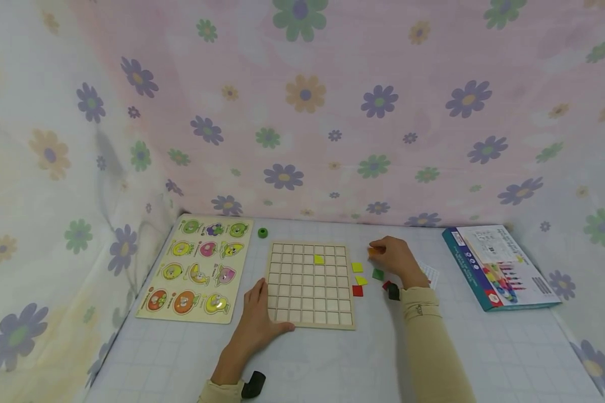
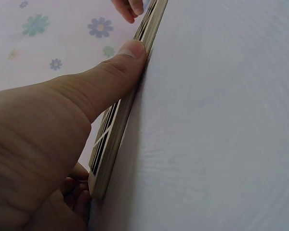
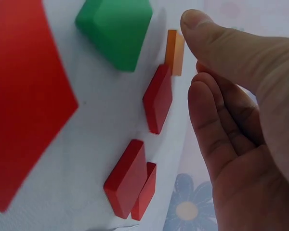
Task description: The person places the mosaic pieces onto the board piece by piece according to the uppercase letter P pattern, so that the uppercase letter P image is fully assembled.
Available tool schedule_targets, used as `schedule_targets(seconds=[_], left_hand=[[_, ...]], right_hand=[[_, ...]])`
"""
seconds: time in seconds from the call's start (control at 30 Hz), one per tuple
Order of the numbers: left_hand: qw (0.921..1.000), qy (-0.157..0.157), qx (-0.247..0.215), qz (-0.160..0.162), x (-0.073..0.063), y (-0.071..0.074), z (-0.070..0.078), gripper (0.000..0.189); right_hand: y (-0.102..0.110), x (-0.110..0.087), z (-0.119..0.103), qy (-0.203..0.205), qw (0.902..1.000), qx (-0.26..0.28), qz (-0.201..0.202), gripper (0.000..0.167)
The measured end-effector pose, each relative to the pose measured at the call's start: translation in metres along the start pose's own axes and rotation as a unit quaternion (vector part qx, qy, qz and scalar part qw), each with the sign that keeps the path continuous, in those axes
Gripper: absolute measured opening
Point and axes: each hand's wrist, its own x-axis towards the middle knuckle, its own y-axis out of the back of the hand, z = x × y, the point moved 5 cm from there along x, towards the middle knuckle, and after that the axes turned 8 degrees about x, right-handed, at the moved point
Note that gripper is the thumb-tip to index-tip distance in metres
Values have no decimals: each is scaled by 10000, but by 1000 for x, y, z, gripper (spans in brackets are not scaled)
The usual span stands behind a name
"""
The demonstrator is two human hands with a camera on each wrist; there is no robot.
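Observation:
A square wooden grid board (image 1: pixel 307 327) lies flat, with one yellow tile (image 1: pixel 319 259) in an upper cell. My left hand (image 1: pixel 258 316) spans its near left corner, thumb straight along the near edge and fingers against the left side. My right hand (image 1: pixel 394 258) is beyond the loose tiles, its fingertips right at an orange piece (image 1: pixel 372 253). In the right wrist view, the orange piece (image 3: pixel 175 53) stands beside a red tile (image 3: pixel 158 100), and the fingers are loosely bent with nothing visible between thumb and fingers. A green tile (image 1: pixel 378 274) lies just in front of that hand.
Two yellow tiles (image 1: pixel 357 267) and a red tile (image 1: pixel 357 291) lie along the board's right side. A fruit puzzle board (image 1: pixel 217 316) is at left, a green ring (image 1: pixel 263 233) behind. A flat box (image 1: pixel 501 268) lies at right. A white card (image 1: pixel 431 272) is partly behind my right wrist.

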Motion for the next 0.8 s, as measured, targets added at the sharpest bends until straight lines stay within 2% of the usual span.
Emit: schedule_targets(seconds=[0.2,0.57,0.8], left_hand=[[10000,17,-8,-29,1,0,0,133],[9999,72,-49,-51,1,-1,-2,133],[10000,6,-21,-13,2,-2,-3,134]], right_hand=[[1,1,6,-165,9998,-28,-46,43],[-1,9,11,-702,9968,-255,-287,43],[-4,13,12,-597,9969,-339,-375,38]])
